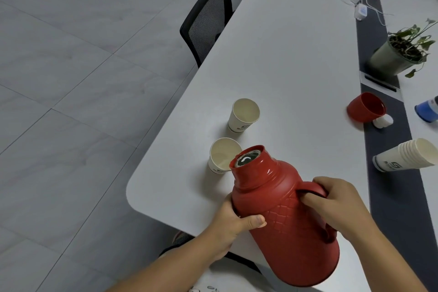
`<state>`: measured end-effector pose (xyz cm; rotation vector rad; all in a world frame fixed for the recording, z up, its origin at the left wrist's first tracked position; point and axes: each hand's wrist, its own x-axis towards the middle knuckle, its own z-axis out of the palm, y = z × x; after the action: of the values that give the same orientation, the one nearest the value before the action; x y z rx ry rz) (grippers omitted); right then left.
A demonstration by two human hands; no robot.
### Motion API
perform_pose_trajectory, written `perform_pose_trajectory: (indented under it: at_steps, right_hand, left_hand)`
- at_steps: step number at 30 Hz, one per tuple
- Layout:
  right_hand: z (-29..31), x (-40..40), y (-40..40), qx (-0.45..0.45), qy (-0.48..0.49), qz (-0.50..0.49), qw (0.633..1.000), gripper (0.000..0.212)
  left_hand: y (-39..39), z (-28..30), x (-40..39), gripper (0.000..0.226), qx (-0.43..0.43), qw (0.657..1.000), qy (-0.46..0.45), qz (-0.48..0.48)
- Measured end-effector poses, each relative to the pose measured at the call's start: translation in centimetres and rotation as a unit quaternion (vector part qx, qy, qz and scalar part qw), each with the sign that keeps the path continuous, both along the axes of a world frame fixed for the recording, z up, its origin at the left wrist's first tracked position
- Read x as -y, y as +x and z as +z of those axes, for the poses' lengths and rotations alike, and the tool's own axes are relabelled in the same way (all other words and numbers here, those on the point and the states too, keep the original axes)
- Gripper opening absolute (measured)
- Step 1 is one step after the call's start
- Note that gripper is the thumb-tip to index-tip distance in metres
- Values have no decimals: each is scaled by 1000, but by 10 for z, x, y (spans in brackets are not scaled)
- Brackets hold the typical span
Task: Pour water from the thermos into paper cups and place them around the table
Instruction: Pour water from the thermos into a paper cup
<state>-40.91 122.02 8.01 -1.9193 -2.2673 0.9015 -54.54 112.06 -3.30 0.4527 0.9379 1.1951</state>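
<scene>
Red thermos (288, 216) tilted, open mouth over the nearer paper cup (222, 157) at frame centre. Right hand (336, 201) grips the handle, left hand (233, 221) holds the body. Second paper cup (244, 115) upright just beyond on the bench (296, 66).

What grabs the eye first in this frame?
The big red thermos, tilted low over the table's near corner, its open mouth at the rim of the nearer paper cup; the left hand grips its body and the right hand its handle. A second paper cup stands open just beyond. To the right lie the red lid on its side and a stack of spare cups.
</scene>
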Motion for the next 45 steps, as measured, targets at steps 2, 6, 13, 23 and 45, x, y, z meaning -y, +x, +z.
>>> perform_pose_trajectory:
  at_steps: [2,6,13,23,45]
  right_hand:
    - [-1,-1,0,0,-1,-2,1000,19]
    - [2,-5,1,-9,2,-4,1000,21]
    - [0,-7,1,-4,0,1,1000,21]
    - [1,-6,1,-3,1,6,1000,22]
    - [0,-7,1,-7,6,6,1000,21]
  left_hand:
    - [1,-3,0,63,-5,1000,-9,6]
    - [3,-2,-5,62,-12,1000,-13,8]
    - [4,-3,-6,60,-7,1000,-12,8]
    - [6,-4,-5,66,-6,1000,-24,12]
    - [2,5,-6,74,-34,999,-35,3]
